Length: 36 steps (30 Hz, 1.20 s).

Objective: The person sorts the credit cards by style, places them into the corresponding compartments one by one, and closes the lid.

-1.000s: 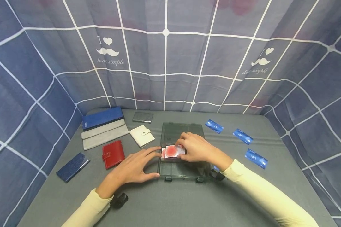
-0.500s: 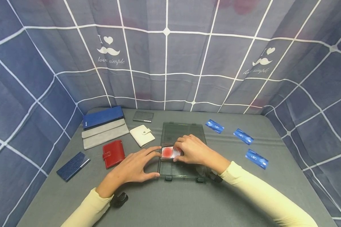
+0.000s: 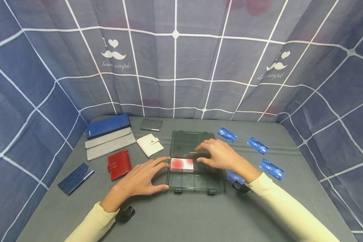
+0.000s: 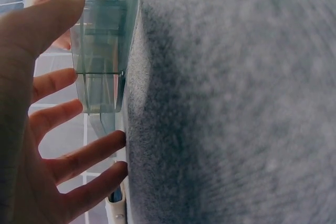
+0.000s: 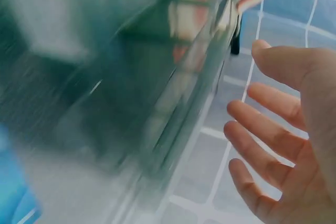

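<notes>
A clear green plastic case [image 3: 196, 181] lies with its lid folded back in the middle of the table. Red-and-white cards [image 3: 177, 163] lie flat in its left middle compartment. My left hand [image 3: 143, 178] has its fingers spread, with fingertips at the case's left side; the left wrist view shows thumb and two fingers against the clear wall. Over the case's right half hovers my right hand [image 3: 219, 154], fingers loosely bent and holding nothing, as the right wrist view [image 5: 278, 129] confirms. Under the right wrist a blue VIP card [image 3: 235, 177] is partly hidden.
Several blue cards [image 3: 257, 145] lie right of the case. On the left are a red wallet [image 3: 119, 164], a white wallet [image 3: 149, 145], a grey pouch [image 3: 110, 144], a blue pouch [image 3: 108, 126], a dark blue holder [image 3: 76, 178] and a dark holder [image 3: 151, 125]. Curtains stand behind.
My right hand has lowered the red-and-white cards into the left compartment, let go and moved right, away from them. My left hand has stayed at the case's left side.
</notes>
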Motion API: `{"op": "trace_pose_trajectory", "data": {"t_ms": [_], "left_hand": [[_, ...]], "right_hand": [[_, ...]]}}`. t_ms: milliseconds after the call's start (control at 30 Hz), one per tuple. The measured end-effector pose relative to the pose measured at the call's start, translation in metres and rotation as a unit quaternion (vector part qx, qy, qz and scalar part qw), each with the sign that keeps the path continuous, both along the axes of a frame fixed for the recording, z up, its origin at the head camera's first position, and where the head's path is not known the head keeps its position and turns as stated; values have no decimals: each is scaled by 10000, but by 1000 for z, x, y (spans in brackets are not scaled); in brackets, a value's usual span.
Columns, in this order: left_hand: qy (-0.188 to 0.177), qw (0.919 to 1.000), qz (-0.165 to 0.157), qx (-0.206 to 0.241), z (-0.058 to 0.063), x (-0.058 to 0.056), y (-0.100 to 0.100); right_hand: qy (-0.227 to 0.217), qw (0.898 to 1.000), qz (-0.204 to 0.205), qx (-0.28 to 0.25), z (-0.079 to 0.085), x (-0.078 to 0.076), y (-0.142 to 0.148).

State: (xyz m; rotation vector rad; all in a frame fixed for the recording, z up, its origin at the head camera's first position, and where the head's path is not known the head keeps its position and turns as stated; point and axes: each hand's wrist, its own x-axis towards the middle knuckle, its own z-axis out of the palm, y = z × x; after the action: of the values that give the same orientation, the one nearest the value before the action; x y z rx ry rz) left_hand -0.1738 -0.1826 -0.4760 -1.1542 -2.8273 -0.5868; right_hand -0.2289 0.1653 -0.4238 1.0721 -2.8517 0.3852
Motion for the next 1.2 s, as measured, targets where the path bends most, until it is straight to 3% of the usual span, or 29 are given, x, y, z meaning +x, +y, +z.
{"op": "trace_pose_trajectory", "data": {"t_ms": [233, 533, 900, 1200], "left_hand": [[22, 10000, -17, 10, -1, 0, 0], [38, 10000, -9, -22, 0, 0, -1], [-29, 10000, 9, -31, -1, 1, 0], [-12, 10000, -3, 16, -1, 1, 0]], "right_hand": [[-33, 9953, -784, -560, -16, -7, 55], [71, 9807, -1561, -1178, -39, -18, 133], [-166, 9677, -2376, -823, -45, -17, 209], [-425, 9621, -2642, -518, -56, -14, 241]]}}
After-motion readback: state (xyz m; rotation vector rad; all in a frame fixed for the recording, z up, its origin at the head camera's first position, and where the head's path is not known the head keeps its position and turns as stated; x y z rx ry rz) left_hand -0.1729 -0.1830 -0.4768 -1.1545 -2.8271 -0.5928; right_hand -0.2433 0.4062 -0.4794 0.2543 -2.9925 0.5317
